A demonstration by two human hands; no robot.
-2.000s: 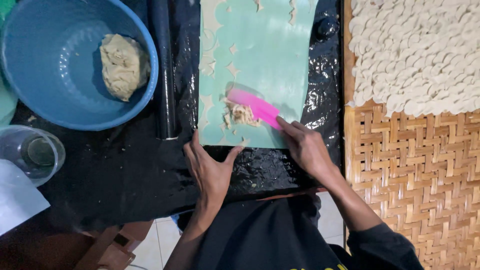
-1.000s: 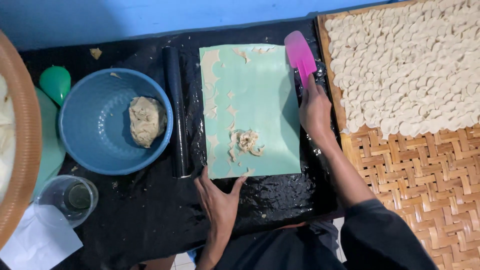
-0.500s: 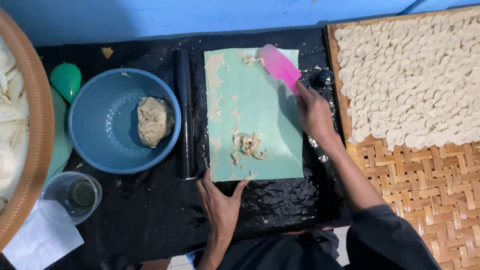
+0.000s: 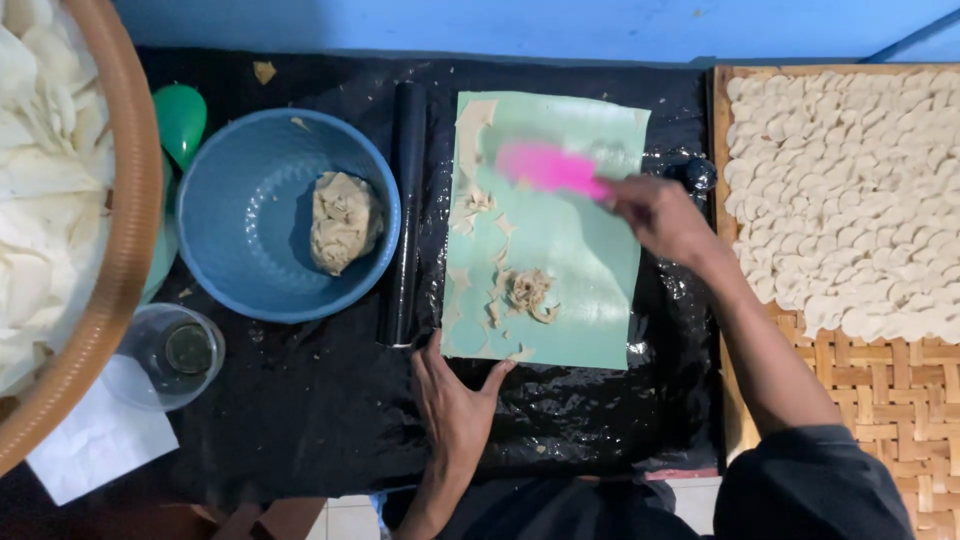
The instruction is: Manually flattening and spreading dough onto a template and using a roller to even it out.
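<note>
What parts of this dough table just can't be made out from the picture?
- Pink scraper: motion-blurred in the head view; its handle is hidden inside the right hand.
- Woven basket: cut off by the left edge.
- Glass cup: too dim to tell its contents.
- Mat of dough pieces: cut off by the right edge.

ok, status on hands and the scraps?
Right hand grips pink scraper over green mat. Left hand pins mat's near edge. Scraps piled mid-mat. Path clear.

A home-style cracker-making spot is showing itself: dough point(image 4: 343, 220) is sitting in a blue bowl point(image 4: 240, 280), a rolling pin point(image 4: 404, 210) is lying on black plastic sheeting point(image 4: 300, 410), and cut pieces point(image 4: 850, 190) are drying on a woven bamboo tray point(image 4: 880, 400).
</note>
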